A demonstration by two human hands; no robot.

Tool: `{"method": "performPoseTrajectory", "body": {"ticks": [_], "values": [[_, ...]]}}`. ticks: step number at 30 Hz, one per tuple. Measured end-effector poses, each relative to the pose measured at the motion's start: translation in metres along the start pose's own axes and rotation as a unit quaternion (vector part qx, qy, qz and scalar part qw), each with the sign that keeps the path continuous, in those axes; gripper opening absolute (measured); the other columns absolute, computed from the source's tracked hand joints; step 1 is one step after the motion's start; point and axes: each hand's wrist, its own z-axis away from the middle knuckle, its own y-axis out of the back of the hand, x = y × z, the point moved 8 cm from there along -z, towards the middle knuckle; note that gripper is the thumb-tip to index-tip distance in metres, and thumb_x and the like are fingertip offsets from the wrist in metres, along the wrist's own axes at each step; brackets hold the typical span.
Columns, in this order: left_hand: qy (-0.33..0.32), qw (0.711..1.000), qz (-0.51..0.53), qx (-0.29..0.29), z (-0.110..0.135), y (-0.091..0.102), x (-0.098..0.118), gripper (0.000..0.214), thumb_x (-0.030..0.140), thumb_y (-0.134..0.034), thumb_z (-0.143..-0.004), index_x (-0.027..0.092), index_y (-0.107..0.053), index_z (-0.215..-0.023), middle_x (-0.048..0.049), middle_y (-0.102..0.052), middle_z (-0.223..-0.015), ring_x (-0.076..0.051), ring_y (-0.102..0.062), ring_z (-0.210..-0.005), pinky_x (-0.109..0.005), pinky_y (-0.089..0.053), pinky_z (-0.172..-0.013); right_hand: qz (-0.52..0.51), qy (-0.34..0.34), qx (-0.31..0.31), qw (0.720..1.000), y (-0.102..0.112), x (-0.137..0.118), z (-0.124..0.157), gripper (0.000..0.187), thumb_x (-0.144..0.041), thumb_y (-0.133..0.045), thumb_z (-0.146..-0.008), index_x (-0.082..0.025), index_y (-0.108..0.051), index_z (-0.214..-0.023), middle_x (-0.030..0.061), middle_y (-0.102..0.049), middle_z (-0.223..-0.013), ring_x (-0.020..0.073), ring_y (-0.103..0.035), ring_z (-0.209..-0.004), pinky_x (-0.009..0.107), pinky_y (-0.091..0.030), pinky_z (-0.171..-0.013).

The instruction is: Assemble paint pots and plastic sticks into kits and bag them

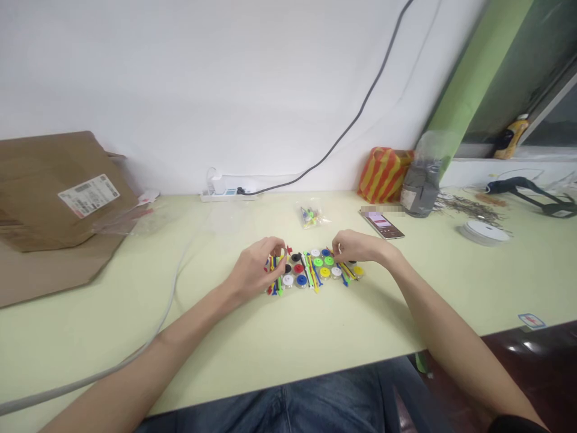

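Note:
My left hand (261, 264) is pinched closed above the left end of a row of small plastic parts, with a red plastic piece (289, 249) showing at its fingertips. My right hand (356, 246) has its fingers closed over the right part of the row; whatever they hold is hidden. Round discs in several colours lie between the hands, among them a blue disc (302, 280), a yellow disc (324, 273) and a green disc (329, 261). Groups of slim coloured arrows (311, 270) lie between the discs. Both hands cover some of the parts.
Behind the row lies a clear bag of small parts (312, 215). A phone (382, 224), a striped bag (383, 174), a dark-filled container (421, 186) and a white spool (484, 233) are rightward. Cardboard (54, 192) and a pale cable (166, 313) occupy the left; a power strip (229, 187) is behind.

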Motion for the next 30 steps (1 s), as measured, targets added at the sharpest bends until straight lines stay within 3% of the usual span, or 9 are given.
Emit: {"method": "performPoseTrajectory", "body": {"ticks": [19, 30], "values": [[-0.002, 1.000, -0.001, 0.002, 0.000, 0.000, -0.001, 0.013, 0.025, -0.054, -0.092, 0.020, -0.054, -0.104, -0.0029, -0.065, -0.091, -0.015, -0.062, -0.081, -0.029, -0.050, -0.073, 0.039, -0.005, 0.034, 0.999, 0.000, -0.005, -0.003, 0.018, -0.025, -0.062, -0.081, -0.013, -0.074, -0.086, 0.0110, -0.073, -0.085, 0.0168, -0.060, -0.066, 0.025, -0.038, -0.056], [-0.001, 1.000, -0.002, 0.003, 0.000, 0.000, -0.001, 0.011, 0.027, -0.052, -0.094, 0.020, -0.054, -0.103, -0.0017, -0.062, -0.087, -0.015, -0.059, -0.079, -0.029, -0.048, -0.073, -0.041, 0.017, 0.090, 0.995, 0.013, 0.005, -0.004, 0.017, -0.025, -0.060, -0.082, -0.014, -0.071, -0.086, 0.0107, -0.075, -0.091, 0.0180, -0.065, -0.073, 0.025, -0.043, -0.061]]}}
